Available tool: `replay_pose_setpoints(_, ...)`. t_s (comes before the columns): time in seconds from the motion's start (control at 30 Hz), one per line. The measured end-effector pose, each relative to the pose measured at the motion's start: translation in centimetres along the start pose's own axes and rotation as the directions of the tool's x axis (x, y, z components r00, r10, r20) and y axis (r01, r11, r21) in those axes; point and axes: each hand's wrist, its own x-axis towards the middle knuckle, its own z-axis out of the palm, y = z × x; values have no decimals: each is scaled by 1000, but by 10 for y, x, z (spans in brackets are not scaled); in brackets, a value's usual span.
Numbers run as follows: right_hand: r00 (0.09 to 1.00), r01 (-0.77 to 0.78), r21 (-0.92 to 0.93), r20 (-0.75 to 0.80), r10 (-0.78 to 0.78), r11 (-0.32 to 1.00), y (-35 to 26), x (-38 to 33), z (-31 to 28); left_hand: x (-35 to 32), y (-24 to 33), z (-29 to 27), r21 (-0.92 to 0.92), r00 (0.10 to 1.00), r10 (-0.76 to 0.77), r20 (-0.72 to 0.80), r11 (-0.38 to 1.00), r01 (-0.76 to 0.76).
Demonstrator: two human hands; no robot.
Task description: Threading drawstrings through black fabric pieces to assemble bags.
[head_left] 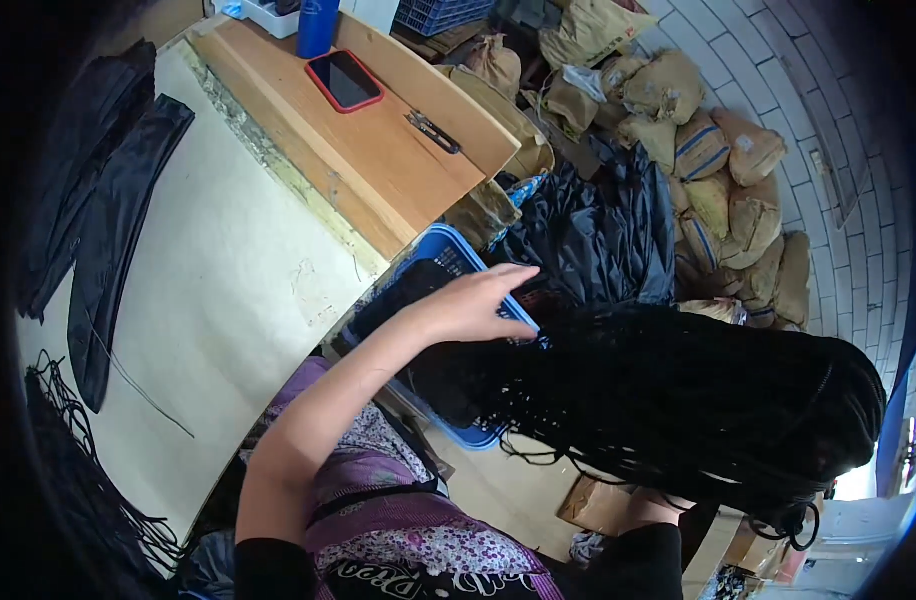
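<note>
My left hand (475,303) reaches over a blue plastic basket (446,240), thumb and fingers apart, with nothing visible between them. Black material fills much of the basket. Just beyond my fingers a long, thick bundle of black cords (698,390) stretches to the right, rounded at its far right end. Loose strands and loops hang along its lower edge. My right forearm (652,510) runs up beneath this bundle, which hides the hand and its fingers. The bundle seems to rest on that arm; how the hand meets it cannot be seen.
A white-topped table (248,300) at left carries flat black pieces (123,255) and black cords. On a wooden shelf (378,160) lie a red-cased phone (345,80), thread snips (433,131) and a blue bottle (317,28). Black plastic (598,230) and several tan sacks (703,145) stand beyond.
</note>
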Motion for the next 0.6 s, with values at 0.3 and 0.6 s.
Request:
replay_pose_setpoints(0.3,994,14,-139,-108,-29,990,-24,23,-24,23,22,50,-517,882,157,444,849,109)
replay_pose_setpoints(0.6,985,-1,-284,-165,-48,959,-34,34,-31,2,21,25,-356,862,78,500,926,123)
